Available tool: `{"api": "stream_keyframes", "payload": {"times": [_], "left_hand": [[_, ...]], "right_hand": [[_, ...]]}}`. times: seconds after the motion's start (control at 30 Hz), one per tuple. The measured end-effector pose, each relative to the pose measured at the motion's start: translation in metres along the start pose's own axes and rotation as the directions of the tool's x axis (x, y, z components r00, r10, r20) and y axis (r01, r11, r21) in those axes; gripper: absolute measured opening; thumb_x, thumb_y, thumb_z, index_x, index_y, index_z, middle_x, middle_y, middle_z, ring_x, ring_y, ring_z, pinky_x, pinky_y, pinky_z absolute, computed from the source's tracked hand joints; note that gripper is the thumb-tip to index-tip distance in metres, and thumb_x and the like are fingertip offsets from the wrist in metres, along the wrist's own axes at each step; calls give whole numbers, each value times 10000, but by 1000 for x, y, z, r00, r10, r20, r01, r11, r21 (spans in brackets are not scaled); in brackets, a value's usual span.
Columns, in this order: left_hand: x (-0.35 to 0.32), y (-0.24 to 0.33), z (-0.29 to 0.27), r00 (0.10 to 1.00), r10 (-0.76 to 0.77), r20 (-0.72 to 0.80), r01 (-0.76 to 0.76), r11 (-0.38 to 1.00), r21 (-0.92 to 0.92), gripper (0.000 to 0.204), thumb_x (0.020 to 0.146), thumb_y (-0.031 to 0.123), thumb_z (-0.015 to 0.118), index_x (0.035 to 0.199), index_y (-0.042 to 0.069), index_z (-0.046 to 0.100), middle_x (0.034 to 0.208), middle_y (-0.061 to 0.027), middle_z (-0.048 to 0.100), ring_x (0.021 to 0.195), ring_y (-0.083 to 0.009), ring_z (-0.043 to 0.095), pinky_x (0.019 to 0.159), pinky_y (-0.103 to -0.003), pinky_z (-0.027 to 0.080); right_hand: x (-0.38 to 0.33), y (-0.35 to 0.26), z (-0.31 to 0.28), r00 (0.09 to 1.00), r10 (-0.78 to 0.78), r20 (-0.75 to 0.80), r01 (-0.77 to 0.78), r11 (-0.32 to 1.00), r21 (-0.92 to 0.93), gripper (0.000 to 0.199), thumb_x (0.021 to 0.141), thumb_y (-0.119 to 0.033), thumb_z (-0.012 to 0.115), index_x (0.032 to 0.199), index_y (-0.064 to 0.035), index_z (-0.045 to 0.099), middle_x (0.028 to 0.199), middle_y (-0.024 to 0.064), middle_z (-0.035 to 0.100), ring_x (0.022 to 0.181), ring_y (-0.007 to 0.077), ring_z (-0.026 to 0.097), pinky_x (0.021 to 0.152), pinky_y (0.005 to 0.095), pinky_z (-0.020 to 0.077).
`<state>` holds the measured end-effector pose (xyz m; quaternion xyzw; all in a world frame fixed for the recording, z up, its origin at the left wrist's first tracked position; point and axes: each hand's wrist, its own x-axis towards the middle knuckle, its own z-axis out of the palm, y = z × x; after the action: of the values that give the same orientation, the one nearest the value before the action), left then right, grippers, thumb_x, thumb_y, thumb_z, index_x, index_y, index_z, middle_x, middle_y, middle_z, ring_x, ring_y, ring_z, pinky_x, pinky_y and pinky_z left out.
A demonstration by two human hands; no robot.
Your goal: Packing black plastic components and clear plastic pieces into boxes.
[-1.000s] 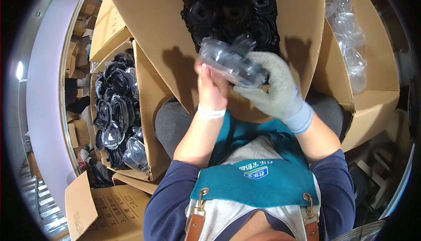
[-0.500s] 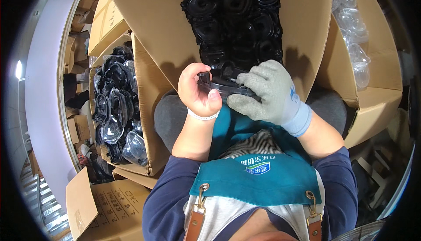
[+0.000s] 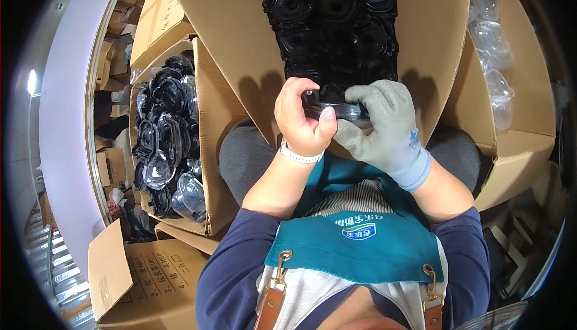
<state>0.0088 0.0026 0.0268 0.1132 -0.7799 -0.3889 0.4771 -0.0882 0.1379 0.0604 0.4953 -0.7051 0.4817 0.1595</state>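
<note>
A: Grip status, quick?
B: Both on it. Bare L hand (image 3: 303,119) has the glossy black plastic shell (image 3: 344,111) pinched at its L end, thumb on the near side. Gloved R hand (image 3: 384,128) is clamped on the R end, fingers above, thumb below.
A: Which way's it lie?
B: Long axis approx. 9-to-3 o'c, R end dipping a bit twd 4. So it's at 3 o'c from L hand, 9–10 o'c from R.
A: Nearer hand?
B: Neither; both touching. Exact shape's partly hidden by fingers, can't tell.
A: Next out?
B: Stacked black shells (image 3: 300,41) at 12 o'c, just past the held one, b/w the splayed panels of the big cardboard carton (image 3: 430,17). Can't tell if held one touches the stack.
A: Sides?
B: 9 o'c, L carton (image 3: 217,155) w/ jumbled black & clear shells (image 3: 161,134). 2 o'c, R carton (image 3: 523,146) w/ clear domed shells (image 3: 493,41). Both well apart from the grip.
A: And 6?
B: Teal apron bib (image 3: 324,258), nr the wrists.
</note>
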Motion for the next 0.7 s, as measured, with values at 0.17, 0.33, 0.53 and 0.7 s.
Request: {"api": "stream_keyframes", "payload": {"times": [0.17,0.33,0.53,0.7], "left_hand": [[15,3,-8,947,-146,287,239,915,-325,550,712,445,796,994,30,570,923,-80,566,842,-199,549,790,-305,459],[24,2,-24,724,-156,672,419,873,-249,537,715,454,822,883,7,576,826,-82,534,743,-207,532,708,-312,451],[32,7,-16,781,125,612,5,978,-207,549,713,506,792,793,15,560,723,-107,501,670,-277,500,653,-365,416],[29,15,-28,776,92,624,64,973,-223,511,744,465,766,833,14,543,793,-133,534,742,-323,516,685,-397,415]], "right_hand": [[-3,17,-13,970,244,3,-233,923,307,208,740,-187,758,762,-47,606,682,83,540,608,228,539,584,327,422],[-5,20,-25,908,415,60,-372,732,571,162,886,-151,653,808,-29,581,700,28,488,650,120,482,577,274,394],[-3,30,-29,934,358,24,-309,769,559,156,881,-134,646,785,-25,588,700,33,495,641,142,491,588,287,403],[-7,28,-15,925,375,-60,-263,745,613,154,826,-131,667,775,-23,570,717,87,516,671,229,524,616,341,423]]}}
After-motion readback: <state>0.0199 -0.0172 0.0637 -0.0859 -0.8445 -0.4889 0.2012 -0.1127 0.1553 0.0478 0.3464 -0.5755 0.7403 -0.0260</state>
